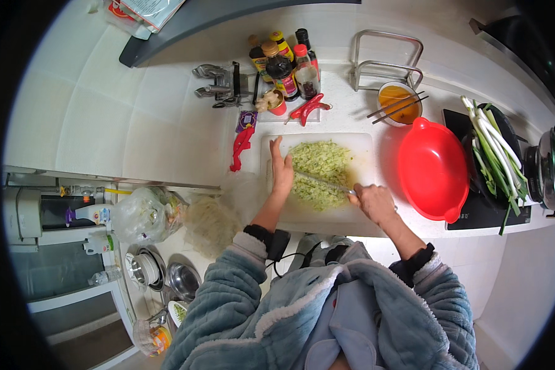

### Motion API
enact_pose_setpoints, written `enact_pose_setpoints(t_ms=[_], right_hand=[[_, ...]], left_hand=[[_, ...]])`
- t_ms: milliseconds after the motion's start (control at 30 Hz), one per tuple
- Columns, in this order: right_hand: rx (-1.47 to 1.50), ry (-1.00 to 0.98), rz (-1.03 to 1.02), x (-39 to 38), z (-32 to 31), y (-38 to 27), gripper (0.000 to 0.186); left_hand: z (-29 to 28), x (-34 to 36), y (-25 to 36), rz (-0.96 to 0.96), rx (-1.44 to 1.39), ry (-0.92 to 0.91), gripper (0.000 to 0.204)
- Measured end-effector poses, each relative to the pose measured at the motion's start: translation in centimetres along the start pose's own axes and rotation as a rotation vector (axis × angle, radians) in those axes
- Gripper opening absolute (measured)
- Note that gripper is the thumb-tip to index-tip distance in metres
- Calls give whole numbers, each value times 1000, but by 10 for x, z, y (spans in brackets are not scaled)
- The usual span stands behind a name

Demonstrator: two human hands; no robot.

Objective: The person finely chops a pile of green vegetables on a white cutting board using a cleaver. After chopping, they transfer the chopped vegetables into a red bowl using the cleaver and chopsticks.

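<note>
Bench [385, 145] work seen from above. A pale cutting board [361, 148] is set near the front edge of the bench; a loose mound of chopped greens [322, 154], finely cut, is spread over its middle. A knife [322, 182] is laid across the mound, its tip directed to the left, its blade partly among the pieces.

Hands: the knife's handle is gripped by the right hand [374, 202], fingers closed around it. The left hand [282, 171] is held open at the board's left side, fingers extended away from the body, just beside the blade's tip; whether the blade is touched cannot be told.

Right of the board: a red basin [433, 169] is placed on the bench. Behind it, a bowl [407, 124] of orange liquid is seen, with two chopsticks [396, 110] rested across it. Farther right, long scallions [498, 148] are laid over a dark pan.

Behind the board: red chillies [308, 111], then ginger [267, 100] on a small red cup [279, 110], are backed by clustered bottles [282, 77]. A red cloth-like strip [241, 148] is noted left of the board.
</note>
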State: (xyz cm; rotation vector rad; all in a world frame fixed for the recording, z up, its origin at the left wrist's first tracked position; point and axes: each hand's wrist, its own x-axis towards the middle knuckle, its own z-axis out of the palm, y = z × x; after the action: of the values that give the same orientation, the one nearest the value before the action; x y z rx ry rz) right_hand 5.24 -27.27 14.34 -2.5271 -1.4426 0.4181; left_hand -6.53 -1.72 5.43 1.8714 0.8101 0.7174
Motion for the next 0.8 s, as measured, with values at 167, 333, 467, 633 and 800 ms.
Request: enact_pose_setpoints(t_ms=[167, 333, 467, 633, 800], right_hand=[[1, -102, -22, 45, 4, 0, 38], [-3, -139, -20, 44, 16, 2, 37], [-3, -143, 0, 27, 21, -3, 43], [-57, -196, 20, 26, 23, -4, 40], [-78, -60, 52, 48, 10, 11, 38]], left_hand=[[0, 24, -20, -175, -50, -103, 56], [4, 16, -41, -127, -8, -80, 56], [-3, 0, -41, -194, -22, -159, 58], [0, 0, -30, -191, 53, -153, 61], [13, 33, -28, 0, -9, -127, 59]])
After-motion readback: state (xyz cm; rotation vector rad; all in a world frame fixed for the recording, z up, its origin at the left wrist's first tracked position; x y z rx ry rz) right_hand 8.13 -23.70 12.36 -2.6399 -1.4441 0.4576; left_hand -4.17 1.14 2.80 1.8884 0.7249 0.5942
